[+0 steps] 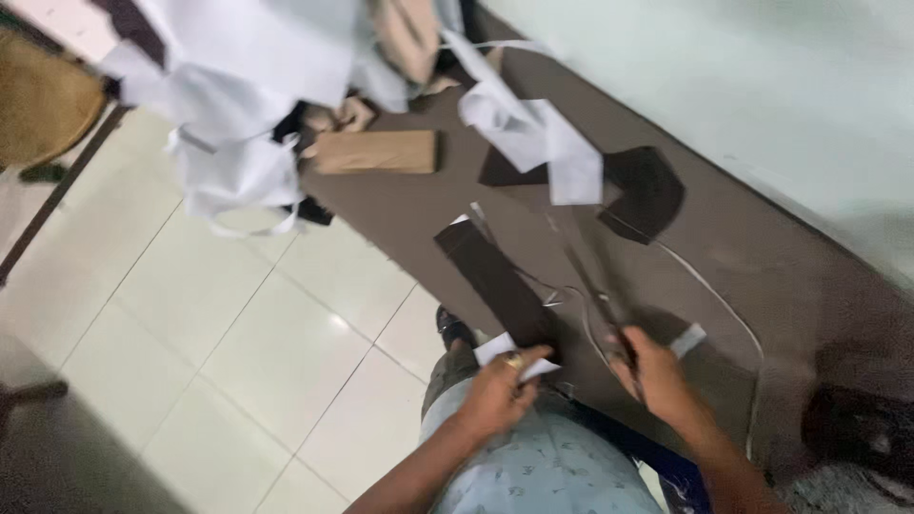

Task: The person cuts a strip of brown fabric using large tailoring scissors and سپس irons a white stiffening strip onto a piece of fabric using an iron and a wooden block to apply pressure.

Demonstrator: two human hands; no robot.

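- Far left, top corner: woven tan seat [43, 100], blurred, standing on the white tile floor [238, 352].
- Upper left: pile of white fabric [238, 86] hanging over the edge of the brown surface [762, 257]; a loose loop of it dangles twd the floor.
- Just right of that pile: flat brown paper piece [376, 152] lying on the surface, w/ a dark scrap at the pile's lower edge.
- Top centre: pinkish-tan cloth [409, 33], blurred, can't tell what it is.
- Centre: long dark fabric strip [495, 276] runs diagonally down to the person's left hand.
- Left hand [495, 390]: closed, fingers curled, pinching the near end of the strip together w/ a white paper scrap [500, 352]; ring on one finger.
- Below the hands: person's light patterned shirt & a dark shoe over the floor.
- Upper centre-right: white fabric strip [533, 133] draped over a 2nd dark fabric piece [647, 190], roughly polygon-shaped, flat on the surface.
- Right hand [657, 376]: closed around the handles of scissors [595, 295]; blades point away up the surface, near the strip's right side. Motion blur – can't tell if blades are apart.
- Right of that hand: small white tag & a thin white cord curving across the surface.
- Far right: pale wall; dark blurred thing at the lower corner.
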